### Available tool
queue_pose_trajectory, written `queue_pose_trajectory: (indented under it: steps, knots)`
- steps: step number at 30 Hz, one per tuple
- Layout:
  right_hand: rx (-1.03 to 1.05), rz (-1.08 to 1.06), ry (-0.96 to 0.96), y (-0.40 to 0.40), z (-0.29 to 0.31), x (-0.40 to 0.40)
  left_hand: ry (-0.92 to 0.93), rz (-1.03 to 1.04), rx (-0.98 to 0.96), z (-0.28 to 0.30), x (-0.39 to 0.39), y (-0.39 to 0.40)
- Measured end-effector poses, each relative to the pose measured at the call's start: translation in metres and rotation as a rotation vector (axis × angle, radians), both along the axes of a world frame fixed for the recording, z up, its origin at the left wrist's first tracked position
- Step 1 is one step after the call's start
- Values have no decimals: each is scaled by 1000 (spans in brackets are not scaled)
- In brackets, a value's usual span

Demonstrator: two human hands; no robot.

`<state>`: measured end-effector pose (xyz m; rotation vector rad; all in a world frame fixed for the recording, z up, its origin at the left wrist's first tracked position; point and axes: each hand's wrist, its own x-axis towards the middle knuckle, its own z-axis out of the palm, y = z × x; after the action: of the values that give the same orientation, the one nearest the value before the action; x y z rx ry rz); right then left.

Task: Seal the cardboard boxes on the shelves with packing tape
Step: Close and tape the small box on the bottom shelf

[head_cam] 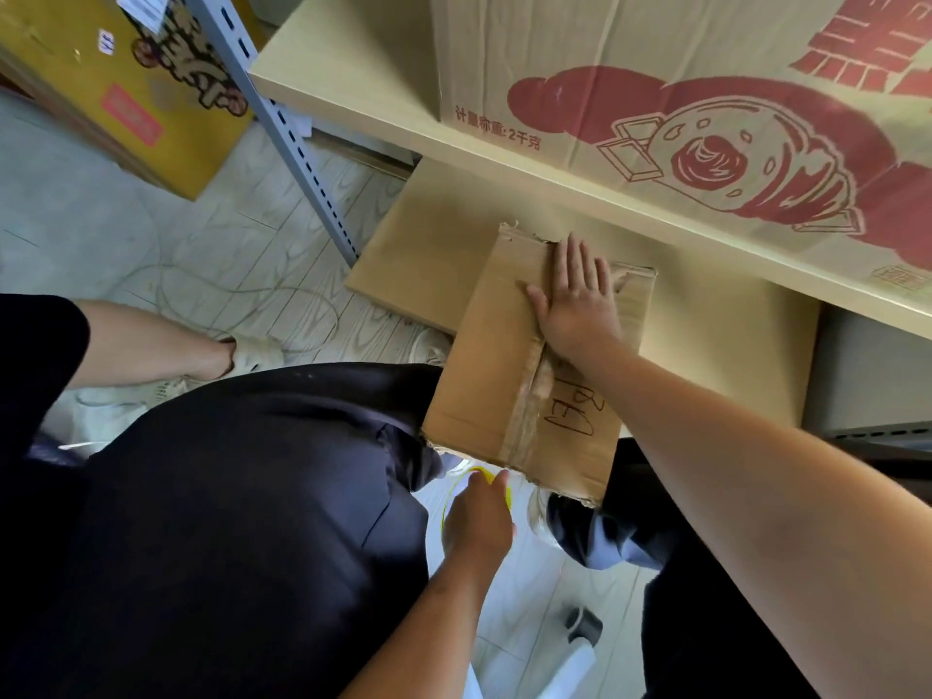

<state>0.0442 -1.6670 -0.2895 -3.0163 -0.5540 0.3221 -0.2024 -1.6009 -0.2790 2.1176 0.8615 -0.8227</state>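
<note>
Small cardboard box (pixel 524 375), used and worn, lies with its far end on the lower shelf board (pixel 706 345) and its near end overhanging toward the person's dark-clothed lap; far corners torn, near edge ragged. Old clear tape along the centre seam of the box looks wrinkled and partly lifted; handwritten marker letters sit just right of that seam. Right hand (pixel 575 300) lies flat on the far half of the box, fingers straight and spread, palm over the seam, pressing the flaps down; nothing is enclosed in this grip. Left hand (pixel 479 517) is just below the near edge of the box, fingers curled around a yellow-rimmed tape roll (pixel 456 489), mostly hidden behind the hand; whether a strip is already pulled free cannot be told. Above the box, on the upper shelf board (pixel 353 68), stands a large carton (pixel 681 93) with red print. Left of the box: grey slotted shelf upright (pixel 282 128), a yellow carton (pixel 116 83) on the floor beyond it. Judgement: the box looks light and shallow, and the corrugated board is softened by wear, so it will likely flex and slide under pull from the tape. Best held as now, with a flat palm near the seam; avoid the torn corners, which would crumple. The overhanging near end may tip if pressed hard.
</note>
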Motion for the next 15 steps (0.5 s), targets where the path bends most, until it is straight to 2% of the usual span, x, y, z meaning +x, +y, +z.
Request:
queue_pose_trajectory:
  steps: [2,6,10,11,15]
  knots:
    - [53,22,7,-3,-4,-36,-159,114,-68,-7,4,2]
    - [27,227,183,-18,10,-88,-293,237,-195,-1,17,-3]
    - [-14,346,200,-54,28,-92,-402,213,-239,5,57,-8]
    - [-39,358,197,-63,29,-86,-382,174,-243,1,69,-10]
    - [-94,340,177,-84,21,-68,-281,183,-511,-2,92,-20]
